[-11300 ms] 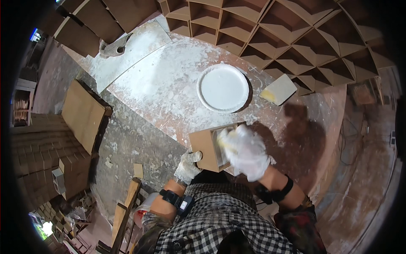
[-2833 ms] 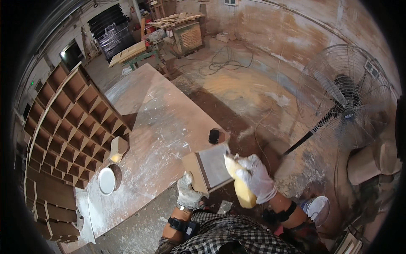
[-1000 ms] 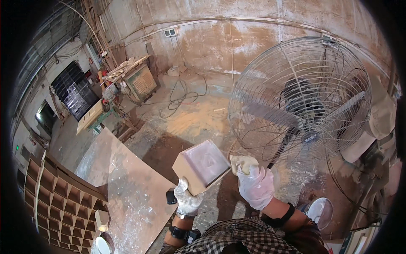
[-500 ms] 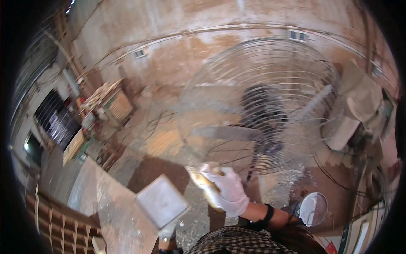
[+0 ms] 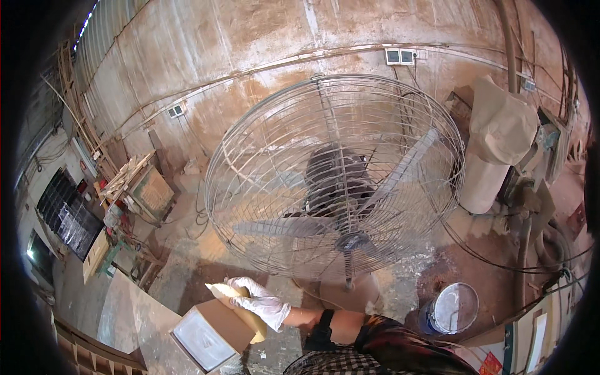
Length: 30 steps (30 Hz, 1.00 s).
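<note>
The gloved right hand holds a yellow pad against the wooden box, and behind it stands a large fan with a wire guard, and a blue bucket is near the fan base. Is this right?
Almost. The head view shows a white bucket, not a blue one. The rest holds: the gloved right hand holds the yellow pad against the wooden box, with the wire-guarded fan behind.

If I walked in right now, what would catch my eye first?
The big round fan in its wire cage fills the middle, standing before the stained wall. Low down, the gloved right hand grips a tan pad beside a small wooden box with a white face. A white bucket stands on the floor at lower right.
</note>
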Tool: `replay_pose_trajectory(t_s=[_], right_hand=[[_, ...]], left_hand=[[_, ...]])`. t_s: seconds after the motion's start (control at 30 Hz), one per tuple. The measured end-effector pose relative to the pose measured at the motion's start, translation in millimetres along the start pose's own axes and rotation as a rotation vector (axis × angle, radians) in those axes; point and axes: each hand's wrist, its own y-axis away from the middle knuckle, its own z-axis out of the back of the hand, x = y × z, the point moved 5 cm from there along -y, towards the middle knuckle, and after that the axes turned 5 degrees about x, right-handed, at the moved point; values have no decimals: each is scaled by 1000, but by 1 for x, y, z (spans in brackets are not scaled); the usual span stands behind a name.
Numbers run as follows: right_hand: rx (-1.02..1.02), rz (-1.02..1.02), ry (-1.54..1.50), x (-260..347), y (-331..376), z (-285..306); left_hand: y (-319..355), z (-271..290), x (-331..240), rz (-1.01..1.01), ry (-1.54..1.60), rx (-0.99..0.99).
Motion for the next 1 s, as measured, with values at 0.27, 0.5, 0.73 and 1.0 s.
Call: replay_pose_trajectory(t_s=[0.27,0.5,0.73,1.0], right_hand=[[-85,-289,-809,-26,15,-2],[18,-378,-1028,-27,30,10],[-67,-322,-992,-45,30,14],[31,-472,-1077,-30,32,16]], left_hand=[[5,-12,-9,28,-35,-8],[11,-14,-13,55,-61,-43],[29,-11,-10,72,-82,-63],[46,-11,-6,116,-74,-80]])
